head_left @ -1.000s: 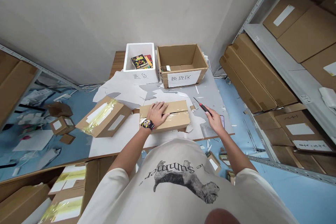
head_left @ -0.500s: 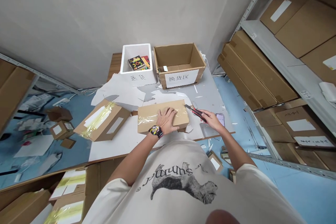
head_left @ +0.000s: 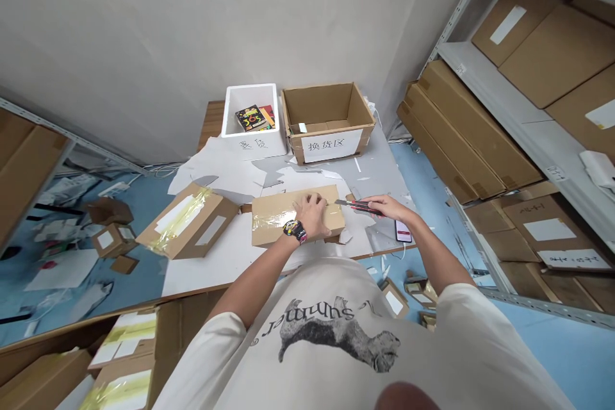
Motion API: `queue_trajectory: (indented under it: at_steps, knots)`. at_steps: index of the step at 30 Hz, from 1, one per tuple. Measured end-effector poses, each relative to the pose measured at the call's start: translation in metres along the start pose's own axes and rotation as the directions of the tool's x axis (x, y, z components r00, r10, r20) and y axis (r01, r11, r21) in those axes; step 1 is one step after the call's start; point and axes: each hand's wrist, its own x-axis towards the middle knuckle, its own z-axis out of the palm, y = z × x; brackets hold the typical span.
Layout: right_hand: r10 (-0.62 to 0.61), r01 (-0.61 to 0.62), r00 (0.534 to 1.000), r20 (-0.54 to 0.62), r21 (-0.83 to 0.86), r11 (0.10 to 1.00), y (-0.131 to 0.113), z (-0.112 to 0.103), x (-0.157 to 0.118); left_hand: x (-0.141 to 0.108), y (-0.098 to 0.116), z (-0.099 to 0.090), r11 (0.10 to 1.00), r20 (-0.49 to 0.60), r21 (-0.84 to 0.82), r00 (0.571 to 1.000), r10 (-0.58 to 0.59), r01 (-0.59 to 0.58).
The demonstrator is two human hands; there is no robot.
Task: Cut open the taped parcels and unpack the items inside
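Here at the bench [head_left: 383, 170], the taped box [head_left: 269, 221] lies flat beside the near edge, about midway between the left and right edges, clear shiny tape running along its top. The left hand [head_left: 313, 214] is planted on that top toward the box's right end, fingers bent and pressing down, its grip loose and not closed around anything. A chunky dark watch [head_left: 294, 229] sits on that wrist.

Over to the right hand [head_left: 387, 206], and its grip is clenched around a red-and-black knife [head_left: 359, 206], held almost level. The blade points left and reaches the right end of the taped box, right by the tape; whether it touches the cardboard, I cannot tell from here.

Just beyond that hand, near the bench's near right corner, lies a phone [head_left: 403, 232] with its screen lit. Toward the left edge, a second box [head_left: 189, 221] sits at an angle, a white label under yellow tape on its top, well apart from the knife.

Along the far edge, side by side against the wall, stand a white foam bin [head_left: 259, 146] with books [head_left: 252, 118] inside and an open carton [head_left: 294, 148] with a handwritten sign [head_left: 332, 144] on its front. Torn white paper [head_left: 218, 166] spreads across the bench between them and the boxes.
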Motion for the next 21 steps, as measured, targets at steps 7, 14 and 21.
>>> queue_trajectory:
  at_steps: [7, 14, 21]
  knots:
    - [-0.046, 0.087, 0.976, 0.214, -0.188, 0.978, -0.028, -0.038, 0.022, 0.002, -0.001, 0.000, 1.000, 0.001, -0.014, 1.000, -0.006, 0.006]
    - [-0.141, 0.203, 0.959, 0.246, -0.249, 0.947, -0.031, -0.040, 0.027, 0.000, -0.001, -0.001, 0.999, -0.004, -0.031, 1.000, 0.006, -0.007]
    - [-0.098, 0.150, 0.952, 0.290, -0.162, 0.975, -0.024, -0.028, 0.025, -0.001, 0.000, 0.005, 0.998, 0.015, -0.021, 0.998, 0.058, -0.057]
